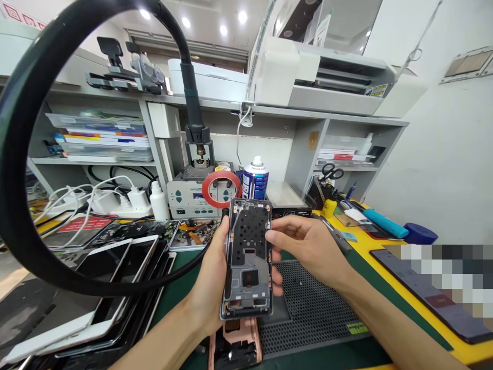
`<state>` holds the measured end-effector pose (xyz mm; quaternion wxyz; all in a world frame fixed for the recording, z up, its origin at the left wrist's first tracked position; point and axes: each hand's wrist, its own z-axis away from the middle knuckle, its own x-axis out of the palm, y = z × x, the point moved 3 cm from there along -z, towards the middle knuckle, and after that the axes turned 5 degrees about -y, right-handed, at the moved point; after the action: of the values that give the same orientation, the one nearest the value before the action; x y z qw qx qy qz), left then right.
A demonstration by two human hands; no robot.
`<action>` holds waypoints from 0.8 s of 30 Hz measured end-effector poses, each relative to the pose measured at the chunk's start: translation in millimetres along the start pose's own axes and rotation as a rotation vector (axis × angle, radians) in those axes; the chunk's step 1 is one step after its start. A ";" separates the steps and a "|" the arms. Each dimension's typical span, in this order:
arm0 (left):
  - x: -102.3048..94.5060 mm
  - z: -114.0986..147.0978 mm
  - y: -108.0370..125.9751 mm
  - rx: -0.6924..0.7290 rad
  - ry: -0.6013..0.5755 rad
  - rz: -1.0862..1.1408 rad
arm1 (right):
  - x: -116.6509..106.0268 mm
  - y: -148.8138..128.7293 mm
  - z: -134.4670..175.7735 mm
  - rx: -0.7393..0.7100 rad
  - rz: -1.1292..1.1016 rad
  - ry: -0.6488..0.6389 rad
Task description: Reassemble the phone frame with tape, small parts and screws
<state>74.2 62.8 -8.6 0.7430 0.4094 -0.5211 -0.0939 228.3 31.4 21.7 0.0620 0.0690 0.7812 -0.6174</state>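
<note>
A pink phone frame (242,336) lies at the middle of the near edge of the surface (475,353), beneath the held phone. Over the near left corner, a stack of phones and tablets (57,334) fans out, with a thick black hose (13,154) looping above it. The opened phone (250,246) is raised over the middle of the surface, upright, its inner side towards the person. The left hand (210,277) has a closed grip on it, thumb along the left side and fingers wrapped behind to the right. The right hand (314,246) touches the right side with thumb and forefinger close together; whether that grip pinches anything cannot be told. Under the right arm lies a black perforated mat (319,298); a dark phone (419,288) rests along the right edge. Towards the far edge stand a parts tray (190,237), a red tape roll (208,189) and a blue-and-white spray can (256,181).
</note>
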 end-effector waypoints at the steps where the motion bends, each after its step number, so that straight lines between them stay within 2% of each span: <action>1: 0.1 -0.3 -0.4 0.001 0.001 -0.003 | 1.5 0.5 1.2 0.015 -0.013 -0.003; 6: -5.0 -1.9 -4.0 -0.038 0.026 -0.065 | -2.4 5.9 1.2 0.164 -0.126 -0.137; 12: -7.4 -1.0 -5.1 -0.055 0.044 -0.014 | 0.0 17.9 -2.7 0.401 -0.486 -0.269; 16: -5.1 -3.4 -3.6 -0.051 -0.040 0.063 | 1.2 19.0 -5.0 0.445 -0.572 -0.240; 17: -4.5 -4.2 -2.9 -0.042 -0.059 0.075 | 0.1 18.1 -5.0 0.413 -0.533 -0.199; 19: -4.1 -5.6 -1.2 -0.018 -0.066 0.090 | -4.2 12.9 -3.5 0.231 -0.292 -0.030; 21: -4.6 -6.3 0.7 0.018 -0.047 0.116 | -6.1 2.6 3.7 -0.072 0.104 0.220; 22: -5.2 -6.5 1.8 0.045 -0.037 0.141 | -2.5 -3.1 9.5 -0.239 0.300 0.305; 23: -6.0 -6.4 2.9 0.076 -0.024 0.163 | 4.5 -7.2 15.4 -0.390 0.467 0.324; 24: -7.0 -6.3 3.5 0.094 -0.012 0.185 | 14.0 -9.3 20.8 -0.523 0.592 0.279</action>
<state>75.5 72.3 -11.7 0.7253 0.3934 -0.5649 -0.0027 213.1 9.4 23.3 0.1460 0.3554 0.8589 -0.3386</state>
